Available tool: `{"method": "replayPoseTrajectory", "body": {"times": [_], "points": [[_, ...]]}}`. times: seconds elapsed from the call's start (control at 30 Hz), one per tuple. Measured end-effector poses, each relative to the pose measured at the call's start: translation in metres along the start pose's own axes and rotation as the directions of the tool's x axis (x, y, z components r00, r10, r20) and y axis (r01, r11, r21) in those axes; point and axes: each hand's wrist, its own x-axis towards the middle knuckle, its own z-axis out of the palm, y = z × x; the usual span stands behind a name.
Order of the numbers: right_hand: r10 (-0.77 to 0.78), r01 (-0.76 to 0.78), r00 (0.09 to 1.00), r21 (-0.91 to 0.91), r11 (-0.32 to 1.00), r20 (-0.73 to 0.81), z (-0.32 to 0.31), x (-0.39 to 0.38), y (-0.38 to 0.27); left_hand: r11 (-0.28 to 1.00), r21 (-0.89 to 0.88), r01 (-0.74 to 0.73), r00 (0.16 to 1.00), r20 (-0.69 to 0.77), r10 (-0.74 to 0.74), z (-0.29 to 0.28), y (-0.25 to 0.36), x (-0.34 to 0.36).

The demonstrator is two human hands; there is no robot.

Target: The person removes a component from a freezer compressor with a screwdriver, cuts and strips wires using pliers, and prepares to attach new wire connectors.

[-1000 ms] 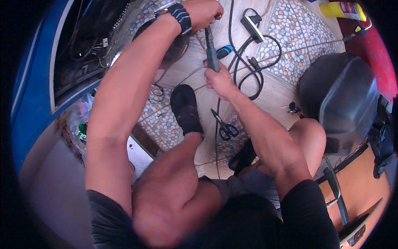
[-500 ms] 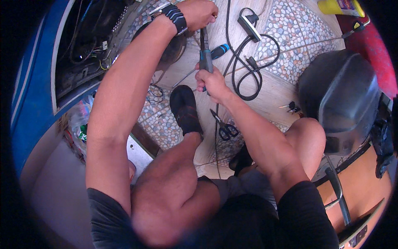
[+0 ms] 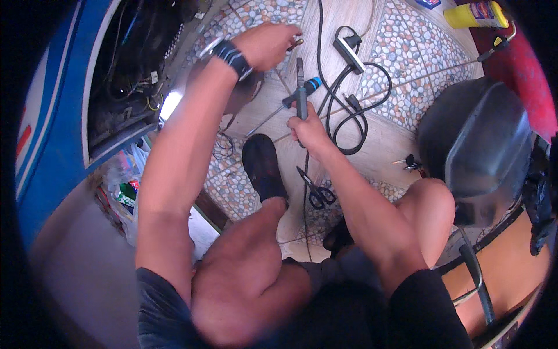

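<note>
My left hand (image 3: 270, 46), with a dark watch at its wrist, pinches a small brass-coloured piece (image 3: 295, 45) between its fingertips. Below and to its right, my right hand (image 3: 310, 127) is wrapped round the grey handles of pliers (image 3: 301, 96). The pliers' jaws point away from me and stand apart from the brass piece. Behind them lies a screwdriver (image 3: 312, 85) with a blue and black handle, its shaft slanting toward my shoe. A rounded dark metal body (image 3: 241, 96) is partly hidden under my left wrist.
Black-handled scissors (image 3: 317, 191) lie on the floor between my legs. A power strip (image 3: 349, 49) with a looped black cord sits ahead on the right. A blue-sided cabinet (image 3: 55, 116) with exposed wires stands left. At right are a large black casing (image 3: 476, 136) and a yellow bottle (image 3: 476, 14).
The pliers' jaws were up at my left fingertips; now they are apart. My right hand has moved slightly right and down, my left hand downward. The view has shifted a little.
</note>
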Motion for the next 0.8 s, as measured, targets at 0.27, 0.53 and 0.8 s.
{"method": "replayPoseTrajectory", "body": {"times": [0.27,0.53,0.8], "points": [[-0.209,0.196,0.976,-0.168,0.966,-0.058,0.017,0.001,0.017,0.997,0.042,0.062,0.927,-0.373,-0.042,0.026,0.018,-0.054],[-0.159,0.159,0.987,-0.129,0.979,0.013,0.006,0.0,0.008,0.954,0.239,0.18,0.934,-0.346,-0.09,0.033,0.029,-0.043],[-0.298,0.296,0.954,-0.178,0.938,0.016,-0.007,0.01,0.026,0.947,0.214,0.239,0.937,-0.308,-0.167,0.03,0.032,-0.036]]}}
